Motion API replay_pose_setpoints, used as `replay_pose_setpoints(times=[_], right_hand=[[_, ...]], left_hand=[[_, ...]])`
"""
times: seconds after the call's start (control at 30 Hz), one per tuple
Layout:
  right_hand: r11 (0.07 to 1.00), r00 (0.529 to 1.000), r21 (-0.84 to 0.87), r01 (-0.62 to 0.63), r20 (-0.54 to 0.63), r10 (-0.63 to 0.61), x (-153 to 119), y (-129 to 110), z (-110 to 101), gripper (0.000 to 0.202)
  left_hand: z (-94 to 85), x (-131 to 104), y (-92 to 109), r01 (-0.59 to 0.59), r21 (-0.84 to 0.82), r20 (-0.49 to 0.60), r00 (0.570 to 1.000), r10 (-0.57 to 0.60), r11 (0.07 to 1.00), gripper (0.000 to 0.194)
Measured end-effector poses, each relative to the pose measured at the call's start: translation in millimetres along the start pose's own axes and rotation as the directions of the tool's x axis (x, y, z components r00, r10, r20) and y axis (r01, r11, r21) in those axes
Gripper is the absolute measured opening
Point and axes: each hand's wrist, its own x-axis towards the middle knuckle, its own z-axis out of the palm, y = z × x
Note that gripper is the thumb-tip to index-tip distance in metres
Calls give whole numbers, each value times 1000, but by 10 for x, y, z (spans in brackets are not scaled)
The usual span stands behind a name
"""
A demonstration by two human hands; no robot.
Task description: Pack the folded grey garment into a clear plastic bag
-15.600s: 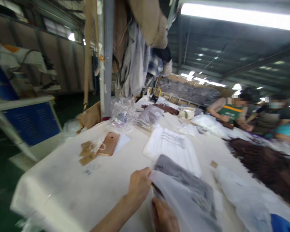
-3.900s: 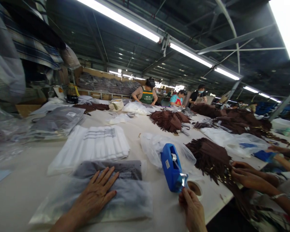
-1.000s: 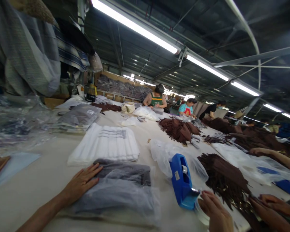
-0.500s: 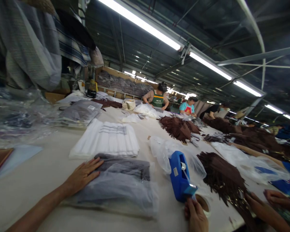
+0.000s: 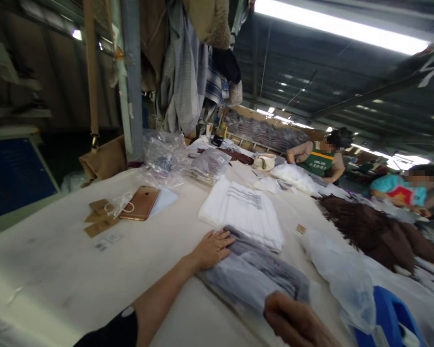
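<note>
Left hand (image 5: 212, 248): flat, fingers spread, pressing the far end of the bagged grey garment (image 5: 253, 277).
Right hand (image 5: 296, 323): at the bag's near edge; grip cannot be told.
Garment: on the table (image 5: 58, 274), beside the white stack (image 5: 242, 212).

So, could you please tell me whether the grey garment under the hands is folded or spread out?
Folded. The grey garment lies as a flat compact rectangle inside a clear plastic bag, with the left hand pressed flat on its edge.

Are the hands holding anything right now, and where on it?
Nothing is gripped. The left hand lies flat on the bagged grey garment's far-left end; the right hand is at its near edge, contact unclear.
</note>
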Motion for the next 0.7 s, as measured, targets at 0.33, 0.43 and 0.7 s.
replay_pose_setpoints(times=[0.33,0.43,0.7], right_hand=[[813,979,568,-126,204,10,939,-59,-51,25],[717,979,668,-199,169,115,1104,35,20,24],[737,963,622,-266,146,225,1359,-28,145,28]], left_hand=[[86,-16,-62,-55,-119,-149,988,37,991,41],[86,-33,-60,-65,-142,-160,986,42,988,52],[135,-67,-59,-127,-128,-260,961,90,984,43]])
